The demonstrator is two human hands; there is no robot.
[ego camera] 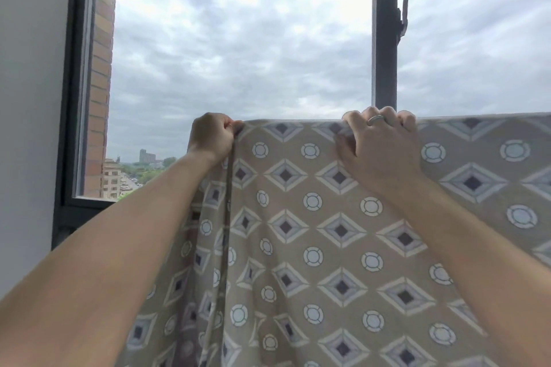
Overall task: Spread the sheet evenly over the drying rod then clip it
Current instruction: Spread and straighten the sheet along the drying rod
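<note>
A tan sheet (313,226) printed with diamonds and circles hangs over a horizontal drying rod, which the cloth hides; the fold runs level from the left hand off to the right edge of view. My left hand (210,135) pinches the sheet's left top corner at the fold, fingers closed on the cloth. My right hand (380,143), wearing a ring, lies over the top fold further right, fingers curled over the rod line and thumb pressed on the front of the cloth. The sheet's left edge droops in loose vertical folds. No clip is in view.
Behind the sheet is a dark-framed window (74,98) with a vertical mullion (385,39) carrying a handle (403,16). A white wall (29,98) stands at the left. Cloudy sky and distant buildings show outside.
</note>
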